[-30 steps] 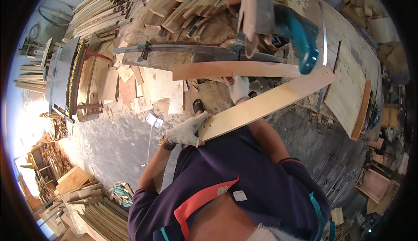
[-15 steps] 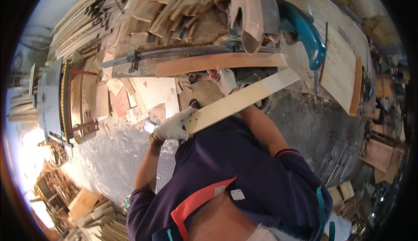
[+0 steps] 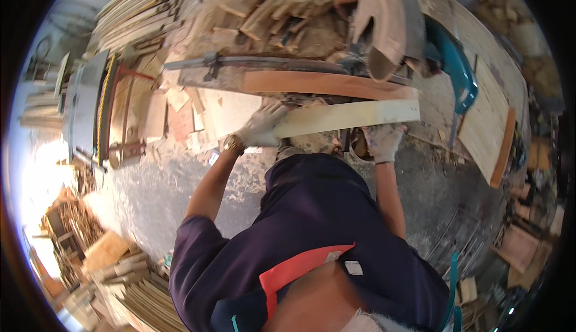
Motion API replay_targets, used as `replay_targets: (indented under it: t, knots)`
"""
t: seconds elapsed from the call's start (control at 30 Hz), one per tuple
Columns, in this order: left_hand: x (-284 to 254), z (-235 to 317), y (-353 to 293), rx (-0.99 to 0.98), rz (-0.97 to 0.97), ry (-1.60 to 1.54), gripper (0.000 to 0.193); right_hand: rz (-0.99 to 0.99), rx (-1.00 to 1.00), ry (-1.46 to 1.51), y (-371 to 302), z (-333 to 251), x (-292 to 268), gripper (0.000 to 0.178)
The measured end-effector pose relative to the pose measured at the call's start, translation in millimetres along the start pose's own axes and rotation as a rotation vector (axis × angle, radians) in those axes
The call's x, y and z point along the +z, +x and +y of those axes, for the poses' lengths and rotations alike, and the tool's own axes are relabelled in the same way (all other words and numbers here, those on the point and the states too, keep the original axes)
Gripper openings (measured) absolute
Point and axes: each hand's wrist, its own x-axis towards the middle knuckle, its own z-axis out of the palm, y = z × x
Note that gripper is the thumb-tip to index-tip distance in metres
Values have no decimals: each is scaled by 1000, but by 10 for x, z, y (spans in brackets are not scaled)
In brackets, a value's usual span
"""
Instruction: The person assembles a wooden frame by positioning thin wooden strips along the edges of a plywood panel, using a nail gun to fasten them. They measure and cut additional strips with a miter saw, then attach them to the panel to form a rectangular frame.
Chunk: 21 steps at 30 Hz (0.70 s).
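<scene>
A pale wooden board [image 3: 342, 117] lies nearly level across in front of me, its long near edge toward my body. My left hand [image 3: 264, 123], in a whitish work glove, grips the board's left end. At the near edge toward the right end is my right hand [image 3: 384, 141], gloved too, closed on the board; part of its fingers is hidden under the wood. Just beyond, a reddish-brown board [image 3: 324, 84] rests along the metal fence [image 3: 276, 63] of the saw bench. Above that board's right part stands a mitre saw with a grey blade guard [image 3: 390, 26] and a teal handle [image 3: 467, 95].
Stacked wood strips [image 3: 288, 8] lie behind the fence. To the right, a wide panel [image 3: 489, 119] leans at the bench. A machine with a dark flat top [image 3: 87, 107] stands at the left. Offcuts [image 3: 120, 254] are heaped at the lower left, and a cardboard-coloured box [image 3: 519, 245] sits at the right.
The pale board has swung from slanted to nearly level and moved away from my body toward the fence. My right hand has come from beyond the board to its near edge.
</scene>
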Motion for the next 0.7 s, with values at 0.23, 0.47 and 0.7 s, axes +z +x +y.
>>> replay_targets:
  t: [0.23, 0.47, 0.7]
  knots:
    - [-314, -434, 219, -155, 67, 255, 78, 106, 18, -355, 574, 422, -78, 42]
    - [-280, -1403, 44, -434, 884, 0, 66, 20, 336, -607, 678, 512, -125, 42]
    - [256, -2998, -512, -793, 979, -1640, 34, 117, 363, -748, 326, 1137, -115, 41]
